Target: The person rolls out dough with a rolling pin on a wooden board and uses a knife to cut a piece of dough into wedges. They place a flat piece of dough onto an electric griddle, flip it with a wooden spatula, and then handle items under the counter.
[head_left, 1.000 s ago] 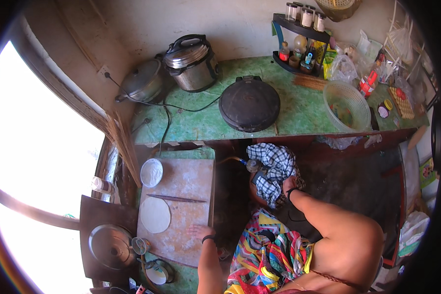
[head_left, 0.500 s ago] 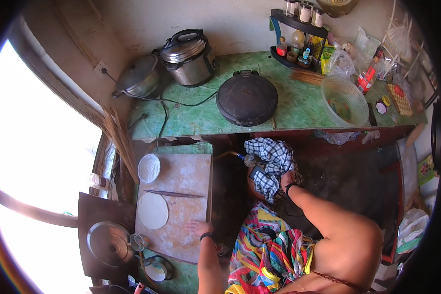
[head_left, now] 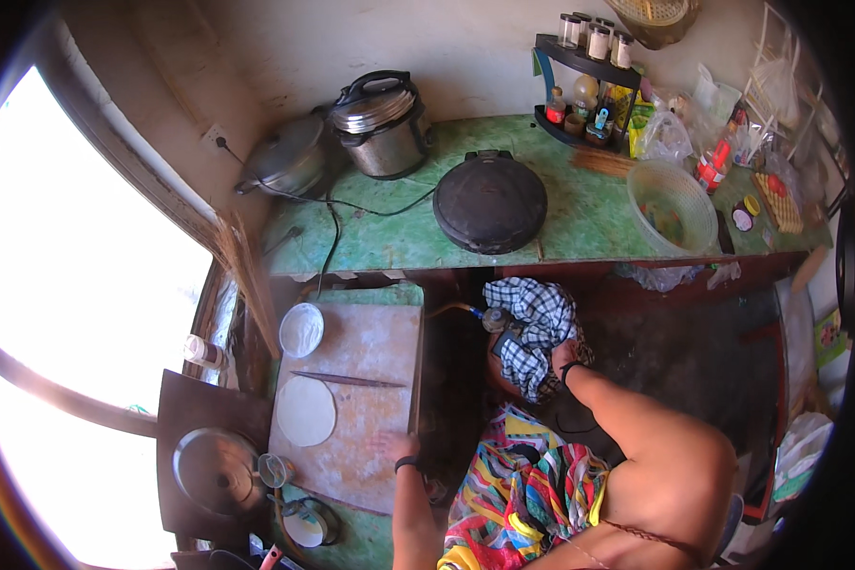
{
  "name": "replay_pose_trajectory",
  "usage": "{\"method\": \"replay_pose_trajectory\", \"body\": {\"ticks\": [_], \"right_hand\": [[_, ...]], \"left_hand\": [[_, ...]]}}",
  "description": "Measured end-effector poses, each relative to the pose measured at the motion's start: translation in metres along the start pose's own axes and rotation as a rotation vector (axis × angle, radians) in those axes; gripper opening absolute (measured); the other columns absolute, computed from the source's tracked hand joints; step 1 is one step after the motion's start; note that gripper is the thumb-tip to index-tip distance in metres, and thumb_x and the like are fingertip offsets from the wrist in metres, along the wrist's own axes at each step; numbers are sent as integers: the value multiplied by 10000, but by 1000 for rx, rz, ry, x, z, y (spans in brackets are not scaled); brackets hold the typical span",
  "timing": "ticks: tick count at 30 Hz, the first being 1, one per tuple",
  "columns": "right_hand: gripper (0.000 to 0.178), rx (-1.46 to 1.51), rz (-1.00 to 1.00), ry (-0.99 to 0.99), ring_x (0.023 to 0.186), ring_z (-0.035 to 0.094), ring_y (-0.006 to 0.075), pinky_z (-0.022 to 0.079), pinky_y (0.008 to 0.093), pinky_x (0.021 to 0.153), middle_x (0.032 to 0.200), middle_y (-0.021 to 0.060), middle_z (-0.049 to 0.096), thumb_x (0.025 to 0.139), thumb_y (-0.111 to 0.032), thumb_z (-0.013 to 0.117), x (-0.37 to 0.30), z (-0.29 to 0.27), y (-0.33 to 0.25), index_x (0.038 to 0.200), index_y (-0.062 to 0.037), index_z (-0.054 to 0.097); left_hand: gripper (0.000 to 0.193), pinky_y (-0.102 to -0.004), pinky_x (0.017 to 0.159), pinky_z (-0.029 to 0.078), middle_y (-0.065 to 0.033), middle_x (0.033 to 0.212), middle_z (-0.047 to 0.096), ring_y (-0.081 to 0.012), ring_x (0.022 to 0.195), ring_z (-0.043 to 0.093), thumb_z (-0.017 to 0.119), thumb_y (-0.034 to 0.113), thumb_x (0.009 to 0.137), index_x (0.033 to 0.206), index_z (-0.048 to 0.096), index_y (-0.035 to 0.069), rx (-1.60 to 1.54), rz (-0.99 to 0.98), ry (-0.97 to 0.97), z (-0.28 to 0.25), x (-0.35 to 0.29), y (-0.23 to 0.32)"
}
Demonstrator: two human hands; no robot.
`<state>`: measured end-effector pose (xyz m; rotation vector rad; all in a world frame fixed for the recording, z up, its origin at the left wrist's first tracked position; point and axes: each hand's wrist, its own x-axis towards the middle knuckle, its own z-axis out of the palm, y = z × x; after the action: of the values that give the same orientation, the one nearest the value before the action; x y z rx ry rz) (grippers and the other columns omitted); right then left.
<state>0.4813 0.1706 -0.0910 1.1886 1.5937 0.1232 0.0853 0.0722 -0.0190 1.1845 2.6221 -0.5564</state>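
My left hand (head_left: 395, 445) lies flat with fingers stretched out on the right edge of a floured wooden board (head_left: 370, 332). To its left on the board is a round, flat sheet of dough (head_left: 306, 411). A thin dark rolling pin (head_left: 347, 378) lies just above the dough, and a white bowl (head_left: 301, 330) stands near the board's far left corner. My right hand (head_left: 563, 354) is at a black-and-white checkered cloth (head_left: 537, 306) right of the board and seems to grip its edge; its fingertips are partly hidden.
Across the green counter (head_left: 389, 223) stand a round black electric griddle (head_left: 490, 202), a pressure cooker (head_left: 380, 133), a lidded pan (head_left: 290, 157), a plastic colander (head_left: 673, 209) and a spice rack (head_left: 589, 66). A metal lid (head_left: 217, 470) and an enamel mug (head_left: 309, 522) sit at lower left.
The whole view has shifted slightly, so everything appears a little lower and to the right. Both hands stay in the same places, on the board and at the cloth.
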Motion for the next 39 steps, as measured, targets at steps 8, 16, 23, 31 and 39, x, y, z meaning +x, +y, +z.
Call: {"method": "replay_pose_trajectory", "body": {"ticks": [8, 16, 23, 31, 39], "right_hand": [[192, 896, 2, 372, 802, 631, 274, 463, 426, 594, 865, 100, 658, 763, -207, 547, -68, -7, 93, 892, -92, 628], [309, 1805, -556, 1148, 922, 586, 230, 459, 319, 785, 996, 102, 604, 865, -193, 541, -178, -185, 145, 1133, -42, 512], [501, 1489, -840, 1434, 1223, 372, 299, 271, 415, 1014, 1326, 187, 377, 882, -286, 459, -250, -293, 124, 1315, -48, 378], [444, 1483, -851, 1342, 1235, 374, 278, 249, 371, 1035, 1322, 162, 410, 904, -215, 405, -197, -309, 133, 1299, -13, 389], [490, 1945, -940, 1037, 1199, 404, 316, 301, 356, 1007, 1309, 209, 398, 935, -290, 363, -178, -313, 92, 1325, 5, 321]], "left_hand": [[752, -414, 1058, 211, -264, 1366, 292, -373, 1294, 239, 576, 460, 791, 1302, 342, -40, -827, 71, -79, -111, -59, -38], [566, -393, 1031, 259, -136, 1380, 338, -270, 1272, 323, 351, 426, 933, 1326, 339, 19, -2091, 509, -540, -231, -85, 36], [598, -411, 983, 324, -113, 1303, 416, -284, 1219, 377, 286, 514, 916, 1248, 407, 31, -2497, 825, -1041, -278, -87, 97], [582, -383, 1028, 259, -118, 1281, 443, -241, 1203, 381, 304, 493, 918, 1259, 412, 33, -2607, 724, -1209, -311, -127, 78], [596, -384, 1037, 232, -123, 1319, 401, -240, 1219, 360, 333, 477, 913, 1298, 357, 23, -2331, 675, -564, -306, -128, 83]]}}
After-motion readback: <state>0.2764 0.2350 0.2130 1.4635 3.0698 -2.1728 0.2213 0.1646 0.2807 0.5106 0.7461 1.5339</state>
